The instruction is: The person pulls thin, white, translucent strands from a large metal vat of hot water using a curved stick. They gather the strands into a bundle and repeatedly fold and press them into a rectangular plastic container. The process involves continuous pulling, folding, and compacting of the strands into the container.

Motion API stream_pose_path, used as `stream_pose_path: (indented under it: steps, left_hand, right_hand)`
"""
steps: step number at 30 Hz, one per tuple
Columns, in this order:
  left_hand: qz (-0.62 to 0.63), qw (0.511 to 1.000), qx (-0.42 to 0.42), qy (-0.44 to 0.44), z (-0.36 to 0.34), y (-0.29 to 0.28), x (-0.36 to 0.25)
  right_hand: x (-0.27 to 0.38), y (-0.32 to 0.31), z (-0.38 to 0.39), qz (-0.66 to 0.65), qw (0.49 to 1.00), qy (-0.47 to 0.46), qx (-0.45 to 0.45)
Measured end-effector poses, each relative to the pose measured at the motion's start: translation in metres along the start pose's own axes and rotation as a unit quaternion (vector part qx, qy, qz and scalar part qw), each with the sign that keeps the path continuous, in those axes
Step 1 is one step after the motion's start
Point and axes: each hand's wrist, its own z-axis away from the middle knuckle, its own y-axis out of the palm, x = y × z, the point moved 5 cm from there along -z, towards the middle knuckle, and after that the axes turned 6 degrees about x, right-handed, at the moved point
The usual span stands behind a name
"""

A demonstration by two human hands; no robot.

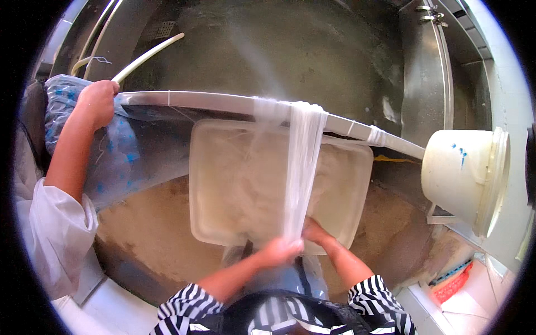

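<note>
A long bundle of white strands (pixel 302 162) hangs over a pale bar-like rim (pixel 215 101) and runs down toward me. At its lower end my left hand (pixel 283 250) is closed round the strands, somewhat blurred. My right hand (pixel 316 230) is closed at the same end, on the right side, its fingers partly hidden behind the bundle. Below the strands lies a wide, pale rectangular tub (pixel 196 184) with cloudy whitish contents. More white strands (pixel 378 135) loop over the rim farther right.
On the left, another person's hand (pixel 100 100) grips a pale rod or hose (pixel 149 57) beside blue-spotted clear plastic (pixel 120 148). Beyond the rim is a large dark greenish basin (pixel 324 50) with a wisp of steam. A white bucket (pixel 455 162) lies tipped at the right.
</note>
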Motion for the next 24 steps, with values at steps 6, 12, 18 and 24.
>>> stream_pose_path:
  steps: [6,12,18,24]
  left_hand:
    - [0.067,0.994,-0.053,-0.071,0.049,-0.025,0.127]
    - [0.022,0.991,-0.039,-0.124,0.018,-0.023,0.184]
    - [-0.231,0.965,-0.100,-0.078,0.005,-0.023,0.151]
    - [-0.119,0.952,-0.261,0.104,0.000,-0.095,0.206]
  right_hand:
    - [0.038,-0.047,0.003,-0.021,0.997,0.057,-0.049]
    - [0.174,-0.122,-0.073,-0.150,0.952,-0.230,-0.135]
    - [0.265,-0.077,-0.108,-0.241,0.951,-0.186,-0.044]
    - [0.215,-0.010,-0.062,-0.178,0.977,-0.080,-0.087]
